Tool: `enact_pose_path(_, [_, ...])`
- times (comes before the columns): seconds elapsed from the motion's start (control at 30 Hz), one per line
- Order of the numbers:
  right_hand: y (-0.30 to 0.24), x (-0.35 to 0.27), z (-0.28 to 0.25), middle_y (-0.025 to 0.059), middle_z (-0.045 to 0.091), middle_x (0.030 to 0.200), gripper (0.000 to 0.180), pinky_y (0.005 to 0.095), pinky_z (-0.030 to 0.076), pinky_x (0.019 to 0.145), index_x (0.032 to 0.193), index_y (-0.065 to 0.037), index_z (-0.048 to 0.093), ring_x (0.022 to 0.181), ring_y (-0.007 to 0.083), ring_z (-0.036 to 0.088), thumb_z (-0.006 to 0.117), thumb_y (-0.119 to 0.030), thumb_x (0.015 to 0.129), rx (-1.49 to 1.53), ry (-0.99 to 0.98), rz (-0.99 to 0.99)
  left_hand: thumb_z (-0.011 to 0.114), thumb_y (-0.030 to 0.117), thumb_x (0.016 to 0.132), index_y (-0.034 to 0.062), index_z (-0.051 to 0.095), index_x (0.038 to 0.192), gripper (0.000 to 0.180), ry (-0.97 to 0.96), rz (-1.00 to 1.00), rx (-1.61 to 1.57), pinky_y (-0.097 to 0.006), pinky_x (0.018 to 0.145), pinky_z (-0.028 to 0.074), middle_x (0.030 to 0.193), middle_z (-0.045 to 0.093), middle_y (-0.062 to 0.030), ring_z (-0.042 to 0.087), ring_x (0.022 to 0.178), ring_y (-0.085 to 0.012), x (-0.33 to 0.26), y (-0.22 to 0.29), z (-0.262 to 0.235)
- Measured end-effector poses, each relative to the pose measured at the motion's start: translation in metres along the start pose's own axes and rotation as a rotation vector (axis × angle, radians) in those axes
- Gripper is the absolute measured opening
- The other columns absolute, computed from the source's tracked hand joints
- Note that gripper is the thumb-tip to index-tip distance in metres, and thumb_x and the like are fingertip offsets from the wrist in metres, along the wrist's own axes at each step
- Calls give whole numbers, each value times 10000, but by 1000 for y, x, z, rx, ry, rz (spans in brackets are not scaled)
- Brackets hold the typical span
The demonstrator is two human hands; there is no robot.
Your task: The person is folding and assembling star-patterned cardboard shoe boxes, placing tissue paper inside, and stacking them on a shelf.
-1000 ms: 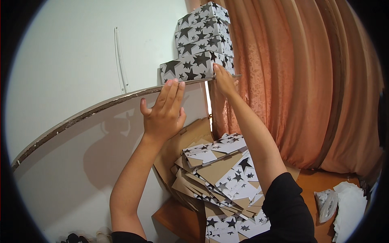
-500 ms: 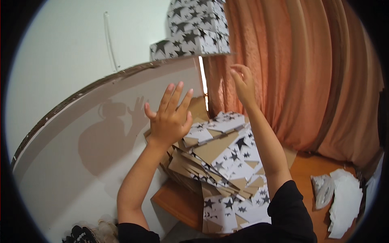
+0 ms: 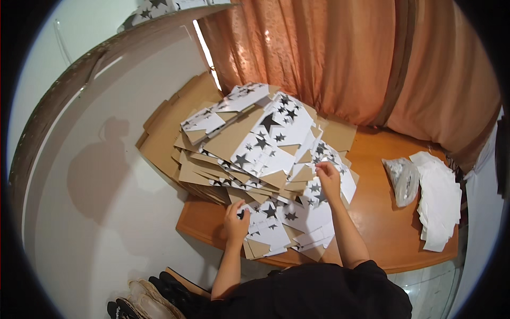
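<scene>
Flat cardboard box blanks [image 3: 271, 141], white with black stars on one face and plain brown on the other, lie in a loose, slanting pile on the wooden table. Beside the left edge of the nearest star-printed blank [image 3: 265, 226] is my left hand [image 3: 236, 223], its fingers bent and thumb apart, holding nothing visible. Over the right side of the pile hovers my right hand [image 3: 329, 181], fingers loosely curled and fingertips close to a printed blank [image 3: 326, 154]. Whether these fingertips touch the card is unclear.
The orange-brown table [image 3: 372, 228] carries a clear plastic bag [image 3: 402, 181] and white sheets [image 3: 438, 199] on the right. Larger brown cardboard [image 3: 183, 111] leans behind the pile. A shelf [image 3: 127, 40] overhangs at upper left, holding star-printed boxes [image 3: 154, 10]. Shoes [image 3: 154, 297] sit below; an orange curtain [image 3: 340, 58] hangs behind.
Both hands have come down from near the shelf to the pile of blanks. The view has tilted down, showing more table and less of the boxes on the shelf.
</scene>
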State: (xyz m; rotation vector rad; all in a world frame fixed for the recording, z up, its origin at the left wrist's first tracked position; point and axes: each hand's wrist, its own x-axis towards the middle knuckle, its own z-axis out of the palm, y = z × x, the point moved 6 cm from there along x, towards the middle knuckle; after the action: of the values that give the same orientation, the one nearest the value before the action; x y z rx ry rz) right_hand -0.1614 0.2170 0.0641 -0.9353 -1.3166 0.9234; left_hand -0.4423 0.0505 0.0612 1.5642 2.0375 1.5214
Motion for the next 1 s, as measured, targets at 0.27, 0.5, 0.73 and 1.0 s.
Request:
enact_pose_path(0.27, [1, -54, 88, 117, 584, 1083, 401, 506, 346, 928, 1066, -86, 595, 1054, 288, 529, 692, -265, 721, -712, -192, -337, 624, 79, 743, 43, 626, 1000, 260, -114, -68, 56, -352, 792, 468, 943, 617, -107, 596, 891, -259, -55, -22, 35])
enact_pose_path(0.5, [16, -44, 118, 72, 549, 1216, 386, 644, 238, 976, 1185, -159, 556, 1169, 267, 481, 613, -230, 809, -841, -417, -314, 612, 89, 742, 53, 629, 977, 239, 14, 85, 171, -383, 816, 454, 989, 592, -114, 557, 940, -311, -11, 2, 9])
enact_pose_path(0.73, [19, -59, 120, 59, 506, 1262, 394, 632, 251, 989, 1231, -168, 512, 1204, 250, 448, 551, -186, 839, -874, -391, -396, 556, 70, 772, 114, 547, 1138, 369, 314, 393, 594, -415, 858, 405, 1091, 544, -101, 519, 999, -308, 166, 3, -60])
enact_pose_path(1.0, [32, -60, 116, 61, 362, 1410, 522, 680, 186, 989, 1344, -193, 385, 1314, 252, 320, 530, -285, 852, -896, -545, -231, 583, 104, 788, 167, 644, 1055, 280, 107, 117, 953, -523, 1030, 240, 1247, 526, -77, 459, 1182, -256, 273, -29, -59])
